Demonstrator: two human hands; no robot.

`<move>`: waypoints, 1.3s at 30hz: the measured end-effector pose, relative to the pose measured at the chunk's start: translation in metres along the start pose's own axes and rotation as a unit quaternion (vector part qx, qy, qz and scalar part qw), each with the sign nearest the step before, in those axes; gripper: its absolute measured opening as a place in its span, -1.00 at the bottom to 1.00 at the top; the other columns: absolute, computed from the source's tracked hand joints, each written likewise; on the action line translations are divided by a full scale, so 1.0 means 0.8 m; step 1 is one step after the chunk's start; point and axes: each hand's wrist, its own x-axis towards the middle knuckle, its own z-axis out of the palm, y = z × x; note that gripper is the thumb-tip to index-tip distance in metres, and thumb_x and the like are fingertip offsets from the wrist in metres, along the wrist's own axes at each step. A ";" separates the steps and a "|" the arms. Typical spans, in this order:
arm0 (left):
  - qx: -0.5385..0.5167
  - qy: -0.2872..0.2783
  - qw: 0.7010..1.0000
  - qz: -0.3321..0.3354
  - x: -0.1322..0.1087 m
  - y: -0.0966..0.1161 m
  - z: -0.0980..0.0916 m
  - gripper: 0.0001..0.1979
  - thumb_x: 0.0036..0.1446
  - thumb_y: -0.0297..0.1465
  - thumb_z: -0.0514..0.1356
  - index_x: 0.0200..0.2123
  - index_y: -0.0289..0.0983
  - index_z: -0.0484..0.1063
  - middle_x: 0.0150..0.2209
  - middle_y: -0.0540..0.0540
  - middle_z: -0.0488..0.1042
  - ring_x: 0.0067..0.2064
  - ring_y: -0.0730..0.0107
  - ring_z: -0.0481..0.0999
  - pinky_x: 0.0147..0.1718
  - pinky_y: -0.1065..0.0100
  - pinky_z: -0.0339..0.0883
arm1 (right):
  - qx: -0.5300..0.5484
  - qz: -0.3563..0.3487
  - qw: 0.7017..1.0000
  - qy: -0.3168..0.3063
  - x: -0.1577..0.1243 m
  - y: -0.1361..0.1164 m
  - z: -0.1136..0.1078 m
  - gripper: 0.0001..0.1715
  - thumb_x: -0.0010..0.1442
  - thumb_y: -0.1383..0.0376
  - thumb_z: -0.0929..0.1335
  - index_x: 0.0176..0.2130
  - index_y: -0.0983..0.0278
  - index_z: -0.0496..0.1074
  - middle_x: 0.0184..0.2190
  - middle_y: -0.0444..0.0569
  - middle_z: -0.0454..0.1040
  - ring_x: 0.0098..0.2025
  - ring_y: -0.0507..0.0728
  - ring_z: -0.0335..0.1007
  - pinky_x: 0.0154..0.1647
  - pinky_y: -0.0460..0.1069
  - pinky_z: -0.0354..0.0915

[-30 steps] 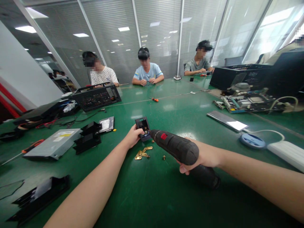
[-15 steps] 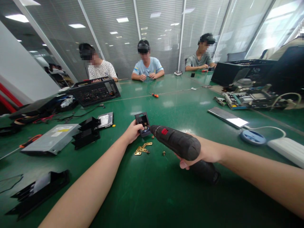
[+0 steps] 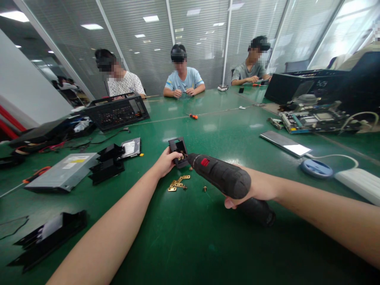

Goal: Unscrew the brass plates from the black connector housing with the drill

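My left hand [image 3: 165, 162] grips the lower left edge of a small black square frame part [image 3: 177, 147] resting on the green table [image 3: 184, 237]. My right hand [image 3: 255, 191] is wrapped round the handle of a black electric screwdriver [image 3: 222, 178] with a red switch; its tip points into the frame part, where small brass pieces show. Loose brass brackets [image 3: 177, 183] and a brass screw [image 3: 204, 189] lie on the table just in front of the frame.
A grey optical drive [image 3: 61, 171], black plastic brackets [image 3: 106, 165] and a hard drive [image 3: 131, 147] lie to the left. A black panel [image 3: 44, 237] sits near left. A circuit board [image 3: 308, 120], metal plate [image 3: 285, 144] and white cabled devices [image 3: 356, 182] are right. Three people sit across.
The view has tilted slightly, so everything sits a little higher in the picture. Both hands, the frame part and the screwdriver keep the same positions relative to each other.
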 end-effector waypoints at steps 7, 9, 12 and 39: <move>0.003 -0.013 1.000 -0.002 -0.001 0.001 -0.002 -0.49 -0.26 -0.50 0.36 -0.13 -0.26 0.41 -0.26 -0.06 0.60 -0.22 0.24 0.59 -0.12 0.17 0.44 | -0.048 -0.026 0.998 0.038 -0.003 -0.005 0.001 -0.50 -0.09 0.18 0.63 -0.19 0.32 0.52 -0.38 -0.07 0.57 -0.39 0.15 0.52 -0.33 0.02 0.45; 0.006 -0.010 1.000 0.000 -0.002 0.002 -0.003 -0.49 -0.27 -0.52 0.35 -0.14 -0.26 0.40 -0.26 -0.05 0.59 -0.23 0.25 0.58 -0.13 0.17 0.44 | -0.100 -0.067 0.988 0.093 -0.005 -0.008 0.003 -0.46 -0.13 0.19 0.64 -0.18 0.30 0.52 -0.33 -0.05 0.58 -0.29 0.21 0.53 -0.28 0.04 0.45; 0.011 -0.008 1.000 -0.002 -0.002 0.002 -0.003 -0.47 -0.29 -0.54 0.35 -0.13 -0.26 0.40 -0.23 -0.07 0.60 -0.21 0.22 0.59 -0.11 0.14 0.45 | -0.149 -0.114 0.971 0.148 -0.009 -0.011 0.007 -0.30 -0.11 0.20 0.65 0.00 0.31 0.49 -0.24 -0.02 0.59 -0.18 0.28 0.53 -0.18 0.09 0.44; -0.005 -0.008 1.000 -0.005 0.000 0.000 -0.002 -0.46 -0.29 -0.55 0.34 -0.10 -0.28 0.43 -0.19 -0.12 0.62 -0.13 0.09 0.60 -0.04 0.01 0.45 | -0.032 -0.092 0.992 0.082 -0.011 0.004 -0.009 -0.10 0.22 0.13 0.53 0.41 0.18 0.25 -0.27 -0.07 0.52 -0.46 0.06 0.43 -0.46 -0.04 0.44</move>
